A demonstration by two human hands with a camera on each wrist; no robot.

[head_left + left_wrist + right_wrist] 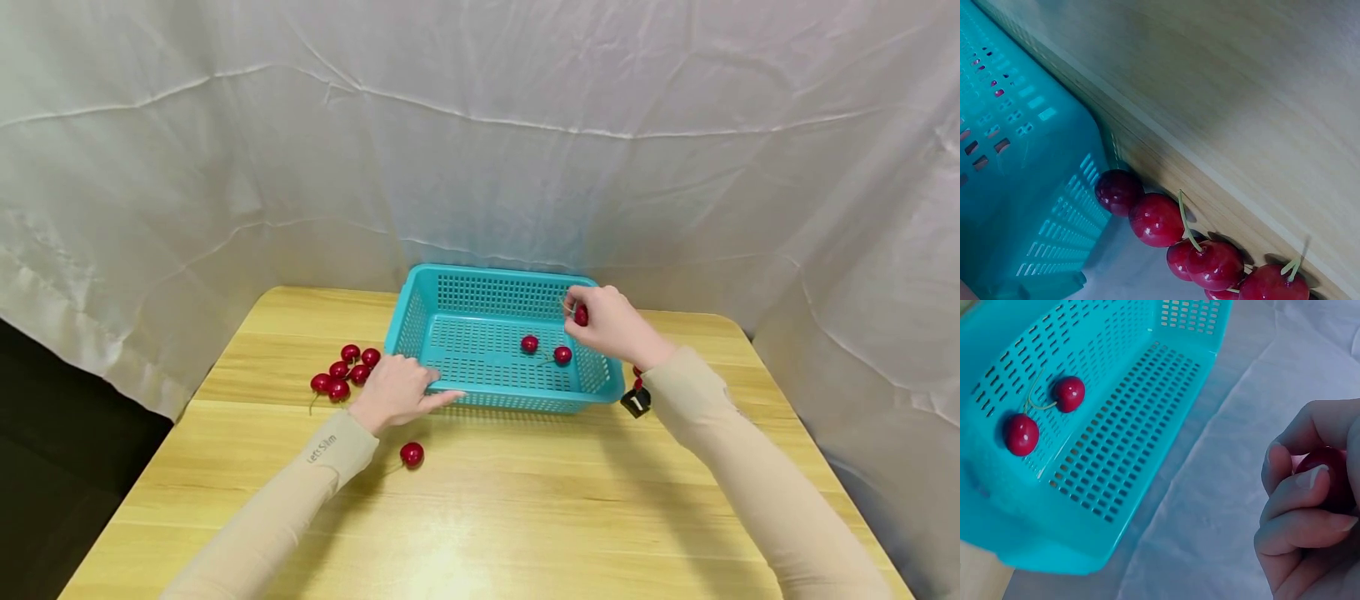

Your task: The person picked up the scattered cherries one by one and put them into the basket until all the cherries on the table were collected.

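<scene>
My left hand (400, 389) grips the near left corner of a turquoise plastic basket (487, 398), its thumb stretched along the outer near side. Over the basket's right end, my right hand (611, 321) holds a red cherry (582, 315) in curled fingers; the right wrist view shows this cherry (1329, 478) partly covered by them. Two stemmed cherries lie on the basket floor, one cherry (529, 343) left of the other cherry (562, 355). Close to the left hand, several cherries (338, 390) are grouped on the table, outside the basket.
One cherry (412, 454) lies alone on the wooden table (525, 500), in front of the left hand. A small black object (636, 402) with something red above it sits beside the right sleeve. Pale curtain cloth (487, 183) hangs behind the table and along its sides.
</scene>
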